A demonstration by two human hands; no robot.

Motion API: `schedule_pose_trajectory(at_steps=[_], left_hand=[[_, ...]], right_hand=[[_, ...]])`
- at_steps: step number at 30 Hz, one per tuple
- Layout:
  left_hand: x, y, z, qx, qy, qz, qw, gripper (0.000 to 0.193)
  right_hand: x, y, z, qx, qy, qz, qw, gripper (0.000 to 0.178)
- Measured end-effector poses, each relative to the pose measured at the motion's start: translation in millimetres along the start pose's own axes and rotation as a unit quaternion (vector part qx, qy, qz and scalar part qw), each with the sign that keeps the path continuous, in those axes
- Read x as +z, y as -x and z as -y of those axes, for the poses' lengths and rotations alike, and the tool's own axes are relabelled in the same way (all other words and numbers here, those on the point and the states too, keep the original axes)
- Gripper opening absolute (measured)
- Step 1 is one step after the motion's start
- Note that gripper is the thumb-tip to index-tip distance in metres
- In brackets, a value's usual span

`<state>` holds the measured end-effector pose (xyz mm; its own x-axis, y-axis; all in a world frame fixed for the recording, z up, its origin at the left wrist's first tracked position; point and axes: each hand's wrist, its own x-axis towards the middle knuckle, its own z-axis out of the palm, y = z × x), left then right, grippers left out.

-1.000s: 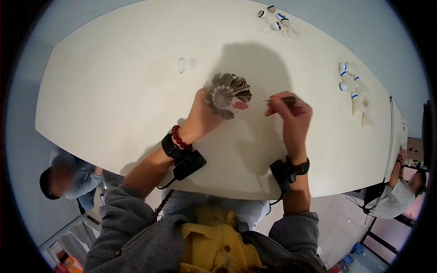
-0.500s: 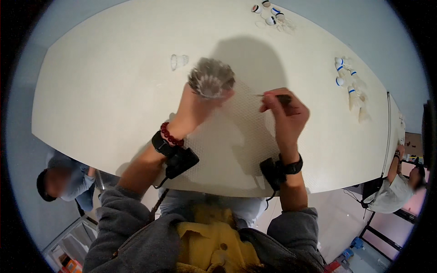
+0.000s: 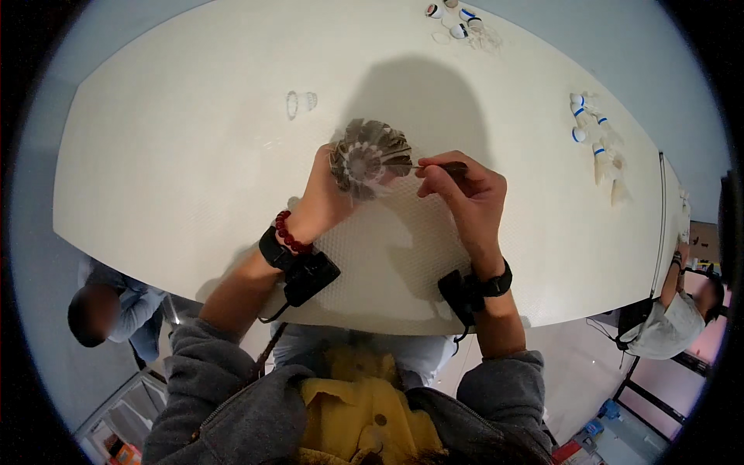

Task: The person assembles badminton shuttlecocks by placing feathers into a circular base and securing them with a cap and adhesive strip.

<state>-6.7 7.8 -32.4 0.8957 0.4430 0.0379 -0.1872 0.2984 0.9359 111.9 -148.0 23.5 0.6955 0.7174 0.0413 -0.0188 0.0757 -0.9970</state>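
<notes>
My left hand (image 3: 319,194) is closed around a round, cup-like thing ringed with grey-brown feathers (image 3: 369,159), its open side facing up. The fingers beneath it are partly hidden. To its right, my right hand (image 3: 469,194) pinches a slim dark brown feather (image 3: 453,167). The feather's thin pale stem points left and reaches close to the ring's right edge; whether it touches cannot be made out. Beyond my left hand, a small clear openwork skirt (image 3: 302,103), shaped like a shuttlecock's, lies on its side on the table.
The pale table (image 3: 155,178) carries a bubble-textured sheet (image 3: 380,256) under my hands. Several white shuttlecocks with blue bands (image 3: 598,149) lie at the right, and more shuttlecocks (image 3: 459,31) at the far edge. One person (image 3: 124,310) is at the left, another (image 3: 670,325) at the right.
The feathered cup has come slightly nearer to me and tilted so its inside shows more. My right hand has moved left with the feather, bringing the stem close to the ring.
</notes>
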Motion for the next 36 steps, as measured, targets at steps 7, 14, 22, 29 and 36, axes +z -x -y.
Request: schedule_pose_trajectory(at_steps=[7, 14, 22, 29, 36], left_hand=[[16.5, -2.9, -19.8, 0.156, -0.315, 0.033, 0.936, 0.048], [21.7, -3.6, -28.4, 0.180, -0.372, 0.055, 0.909, 0.051], [17.8, -7.8, -19.3, 0.212, -0.331, 0.084, 0.915, 0.055], [17.9, -9.8, -19.7, 0.212, -0.344, 0.101, 0.909, 0.054], [14.5, -9.2, -16.3, 0.222, -0.360, 0.115, 0.899, 0.052]], right_hand=[[-24.7, -3.9, 5.7, -0.060, 0.002, -0.083, 0.995, 0.008], [-13.9, 3.3, 15.5, -0.074, -0.048, -0.059, 0.994, 0.006], [-9.3, 4.3, 4.6, -0.146, 0.078, -0.095, 0.982, 0.008], [-11.2, 3.9, 7.7, -0.163, 0.148, -0.096, 0.971, 0.007], [-5.4, 6.5, 10.3, -0.214, 0.214, -0.104, 0.947, 0.008]])
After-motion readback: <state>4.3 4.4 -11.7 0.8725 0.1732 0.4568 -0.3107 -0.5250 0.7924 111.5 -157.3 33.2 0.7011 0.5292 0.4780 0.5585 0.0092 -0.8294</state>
